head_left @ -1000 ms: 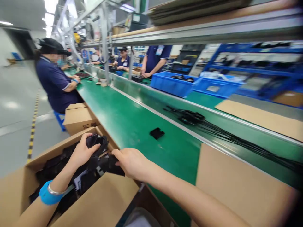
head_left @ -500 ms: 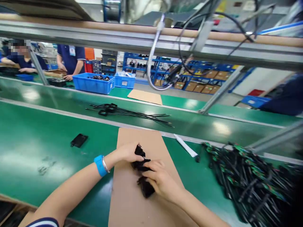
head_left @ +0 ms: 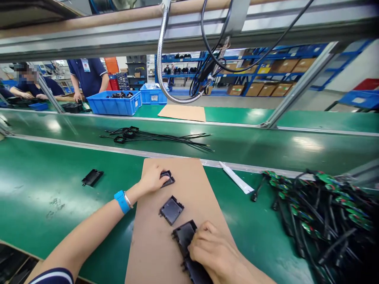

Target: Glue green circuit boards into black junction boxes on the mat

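On a brown cardboard sheet [head_left: 154, 248] lie several black, shallow plastic housings. My left hand [head_left: 152, 179] is closed on the edge of a small black plastic housing [head_left: 169, 180] near the far end of the sheet, thumb on its inside. Between my hands, an untouched open-faced housing [head_left: 171, 210] rests on the cardboard. My right hand [head_left: 211, 246], fingers curled, grips a black plastic housing [head_left: 185, 232] close to me. Against it, nearer still, sits another black piece [head_left: 197, 272], partly covered by that hand.
One more black housing [head_left: 92, 178] lies left on the green bench [head_left: 97, 232]. At right are a white tube [head_left: 237, 178] and a heap of cables with green boards [head_left: 319, 213]. Black cables [head_left: 160, 137] lie beyond the ledge. A metal hose [head_left: 161, 59] hangs ahead; co-workers stand far left.
My hands have moved apart, the left up the sheet and the right toward me. The housings, bunched under my hands before, now lie spread along the cardboard. The view has shifted slightly.
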A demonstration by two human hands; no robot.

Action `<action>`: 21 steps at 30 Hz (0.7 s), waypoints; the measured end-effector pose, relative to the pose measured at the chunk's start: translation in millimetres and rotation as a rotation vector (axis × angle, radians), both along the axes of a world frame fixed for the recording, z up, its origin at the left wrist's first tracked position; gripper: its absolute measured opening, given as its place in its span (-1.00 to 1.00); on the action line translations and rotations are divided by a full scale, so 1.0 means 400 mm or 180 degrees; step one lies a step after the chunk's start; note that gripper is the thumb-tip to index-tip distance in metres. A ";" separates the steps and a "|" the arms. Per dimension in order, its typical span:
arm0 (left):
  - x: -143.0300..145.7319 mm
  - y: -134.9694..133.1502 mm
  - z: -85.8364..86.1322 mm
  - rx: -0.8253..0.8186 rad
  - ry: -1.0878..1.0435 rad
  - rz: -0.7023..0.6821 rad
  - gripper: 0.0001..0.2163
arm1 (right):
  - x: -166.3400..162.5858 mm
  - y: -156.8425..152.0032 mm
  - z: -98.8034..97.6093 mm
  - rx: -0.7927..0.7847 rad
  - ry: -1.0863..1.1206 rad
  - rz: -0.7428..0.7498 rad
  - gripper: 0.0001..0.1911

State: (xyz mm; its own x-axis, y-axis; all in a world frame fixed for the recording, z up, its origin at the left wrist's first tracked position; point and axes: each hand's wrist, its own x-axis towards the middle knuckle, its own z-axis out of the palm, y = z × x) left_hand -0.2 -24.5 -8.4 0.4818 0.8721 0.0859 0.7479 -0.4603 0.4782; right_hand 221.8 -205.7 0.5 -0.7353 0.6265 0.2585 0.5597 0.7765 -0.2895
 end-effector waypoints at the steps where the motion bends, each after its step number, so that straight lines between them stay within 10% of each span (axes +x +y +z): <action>1: -0.008 -0.014 -0.001 0.0077 -0.0017 -0.0026 -0.73 | 0.000 0.004 0.005 -0.0146 -0.0099 0.0031 -0.74; 15: 0.008 -0.033 -0.007 0.0340 -0.0191 -0.0499 -0.79 | -0.128 0.145 0.016 -0.0853 -0.0597 -0.0698 -0.57; 21: -0.285 -0.091 0.029 0.0705 0.0422 0.1023 -0.70 | -0.115 0.141 -0.020 -0.0464 -0.0569 -0.0894 -0.59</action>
